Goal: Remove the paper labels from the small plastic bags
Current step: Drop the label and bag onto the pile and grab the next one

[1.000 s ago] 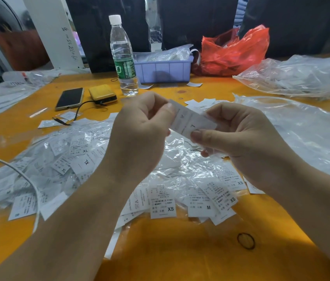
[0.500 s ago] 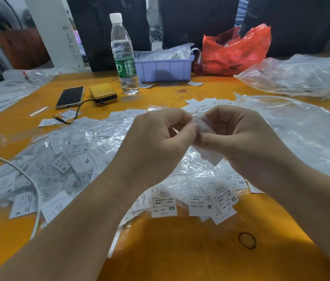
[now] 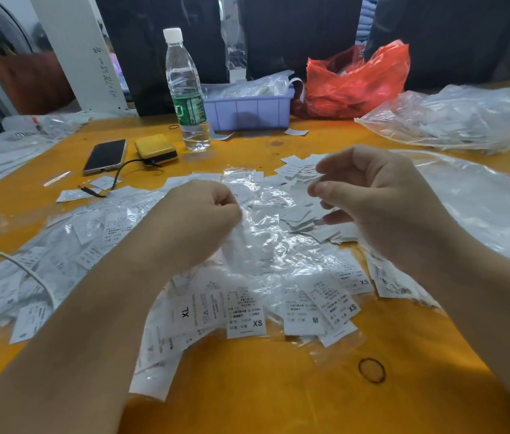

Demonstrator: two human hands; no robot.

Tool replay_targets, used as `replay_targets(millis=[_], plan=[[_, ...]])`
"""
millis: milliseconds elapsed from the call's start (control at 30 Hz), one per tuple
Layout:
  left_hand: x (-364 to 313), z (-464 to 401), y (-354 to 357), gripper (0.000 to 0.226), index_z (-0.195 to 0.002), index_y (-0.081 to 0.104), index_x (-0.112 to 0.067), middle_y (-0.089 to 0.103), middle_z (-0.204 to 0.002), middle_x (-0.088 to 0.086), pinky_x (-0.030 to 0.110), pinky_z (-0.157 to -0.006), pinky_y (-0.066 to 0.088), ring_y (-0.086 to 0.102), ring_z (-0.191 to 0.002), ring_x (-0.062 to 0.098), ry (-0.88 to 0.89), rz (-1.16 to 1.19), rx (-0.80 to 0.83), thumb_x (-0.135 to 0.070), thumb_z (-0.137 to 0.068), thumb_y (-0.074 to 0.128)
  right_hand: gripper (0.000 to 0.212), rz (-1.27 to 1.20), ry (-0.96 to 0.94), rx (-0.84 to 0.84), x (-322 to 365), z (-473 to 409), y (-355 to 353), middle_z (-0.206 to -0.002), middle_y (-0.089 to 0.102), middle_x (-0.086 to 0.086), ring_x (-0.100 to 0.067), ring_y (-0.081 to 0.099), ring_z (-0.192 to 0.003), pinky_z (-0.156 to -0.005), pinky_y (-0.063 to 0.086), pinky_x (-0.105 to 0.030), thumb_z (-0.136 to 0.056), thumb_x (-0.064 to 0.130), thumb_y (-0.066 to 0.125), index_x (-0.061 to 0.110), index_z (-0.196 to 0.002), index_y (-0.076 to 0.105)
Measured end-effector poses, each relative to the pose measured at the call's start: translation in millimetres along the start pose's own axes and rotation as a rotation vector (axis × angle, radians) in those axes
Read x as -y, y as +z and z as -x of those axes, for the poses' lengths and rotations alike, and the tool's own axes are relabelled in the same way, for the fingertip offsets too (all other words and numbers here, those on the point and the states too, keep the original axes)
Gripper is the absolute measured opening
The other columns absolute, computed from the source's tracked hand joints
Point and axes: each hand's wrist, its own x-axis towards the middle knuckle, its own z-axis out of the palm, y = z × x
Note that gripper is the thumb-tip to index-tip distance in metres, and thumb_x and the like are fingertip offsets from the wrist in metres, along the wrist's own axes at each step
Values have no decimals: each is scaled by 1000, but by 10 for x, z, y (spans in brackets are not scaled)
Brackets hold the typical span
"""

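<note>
— Head view first: where do we stand with the bag?

— Our left hand (image 3: 203, 214) pinches an empty clear bag (image 3: 247, 245) by its top edge. The bag hangs down from the fingers, long axis near vertical, its lower end over the heap (image 3: 247, 292) of bagged labels on the orange table (image 3: 263, 386).

— And our right hand (image 3: 372, 195)?

— Its fingers are curled with thumb and forefinger close together. We cannot tell whether a label sits between them; nothing white shows there clearly. Just beyond and below it lies a pile of loose labels (image 3: 304, 214), so we judge that hand to be at the drop spot.

— So what does the next move hang on?

— On side. The loose labels lie to the right of centre, the heap lies below and to the left. The left hand is nearer the heap, so the emptied bag probably goes aside from there, and either hand can reach down for a fresh one.

— Any writing we can read?

— Sizes on the near labels: XL (image 3: 185, 311), XS (image 3: 257, 323), M (image 3: 315, 320), and XS on 2 more to the right. The small print above them is too fine for us. The water bottle (image 3: 186, 89) has a green wrapper, unreadable. The white post (image 3: 75, 51) has handwritten digits we cannot make out for sure.
</note>
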Motion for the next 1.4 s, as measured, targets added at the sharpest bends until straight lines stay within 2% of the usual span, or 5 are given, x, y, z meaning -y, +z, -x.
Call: replay_targets(millis=[100, 333, 533, 867, 1400], plan=[[79, -48, -32, 18, -81, 66, -24, 64, -76, -2, 23, -50, 37, 57, -63, 14, -96, -120, -3, -22, -91, 51, 23, 201, -39, 10, -52, -12, 17, -89, 72, 6, -20, 68, -76, -72, 59, -44, -90, 4, 59, 21, -106, 61], [111, -62, 17, 16, -95, 55, -33, 48, -108, -8, 37, -84, 44, 47, -109, 19, -59, -282, -122, -23, -83, 57, 32, 626, 131, 255, -199, -23, 65, -80, 55, 17, 5, 44, -63, -47, 33, -6, -93, 10, 58, 27, -119, 64], [4, 1, 143, 17, -100, 57, -34, 48, -115, -9, 32, -88, 31, 39, -115, 16, 111, -208, -121, -23, -86, 57, 47, 797, 113, 252, -203, -7, 112, -140, 49, 6, -14, 43, -127, -86, 33, -26, -89, 26, 63, 28, -134, 50], [7, 17, 184, 16, -97, 61, -34, 51, -105, -13, 13, -66, 29, 46, -100, 7, 158, -116, -80, -23, -87, 58, 30, 786, -9, 111, -174, 1, 108, -91, 66, 6, -15, 61, -82, -74, 55, -39, -88, 5, 59, 20, -112, 66], [-11, 49, 257, 16, -101, 61, -37, 57, -104, -19, 13, -67, 36, 51, -94, -8, 211, 8, 4, -27, -89, 60, 13, 287, -345, -251, -120, -23, 65, -78, 66, 20, -6, 53, -54, -56, 42, -10, -84, 12, 74, 22, -92, 72]])
